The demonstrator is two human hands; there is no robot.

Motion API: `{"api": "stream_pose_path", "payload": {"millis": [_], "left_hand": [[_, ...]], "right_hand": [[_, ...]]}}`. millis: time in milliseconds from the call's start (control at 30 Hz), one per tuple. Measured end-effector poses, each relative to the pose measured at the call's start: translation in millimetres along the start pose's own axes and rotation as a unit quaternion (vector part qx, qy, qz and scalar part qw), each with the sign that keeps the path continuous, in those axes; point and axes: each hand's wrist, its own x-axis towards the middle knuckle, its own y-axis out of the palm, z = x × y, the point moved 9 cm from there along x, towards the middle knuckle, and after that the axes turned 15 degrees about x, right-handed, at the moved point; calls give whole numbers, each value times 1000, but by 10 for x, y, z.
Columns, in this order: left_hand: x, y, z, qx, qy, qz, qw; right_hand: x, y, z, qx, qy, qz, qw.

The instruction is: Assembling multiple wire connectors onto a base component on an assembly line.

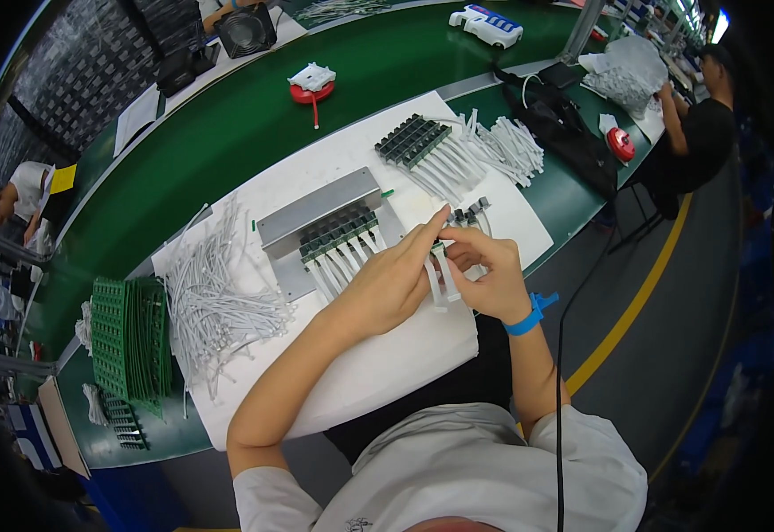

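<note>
In front of my body, both hands meet over a small green circuit board (440,247) with white flat cables (441,282) hanging from it. My left hand (394,282) has its fingers closed together against the board's left side. My right hand (491,277), with a blue wrist strap (533,315), pinches it from the right; the fingertips are partly hidden. Just beyond my hands lie several small dark connector pieces (471,213). Left of my left hand, a grey metal fixture (320,211) stands beside a row of boards (340,232) with white cables attached.
White paper (342,390) covers the green bench. A pile of loose white cables (218,301) lies left, beside stacked green circuit panels (129,341). Finished-looking boards (413,140) and cable bundles (513,149) sit at the back right. A black bag (564,133) lies farther right; co-workers sit nearby.
</note>
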Motion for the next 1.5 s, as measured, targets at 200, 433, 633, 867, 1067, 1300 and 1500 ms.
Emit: {"api": "stream_pose_path", "payload": {"millis": [200, 433, 633, 867, 1067, 1300, 1500], "left_hand": [[-8, 10, -4, -14, -7, 42, 999], [-23, 71, -43, 13, 67, -15, 998], [-14, 169, -118, 60, 9, 93, 994], [-21, 185, -242, 87, 52, 57, 993], [-15, 338, -258, 70, 68, 45, 994], [-35, 539, -237, 73, 79, 34, 994], [32, 562, -232, 188, 75, 43, 978]], "right_hand": [[12, 12, 129, -19, -41, 4, 999], [1, -18, 45, 19, 3, 25, 999], [-93, -73, 5, 21, 7, 47, 999], [-229, -143, -80, 125, 74, 19, 989], [-394, -206, -103, 64, 24, 1, 998], [-548, -201, -354, 114, 110, 3, 987], [-655, -211, -533, 162, 89, -79, 980]]}}
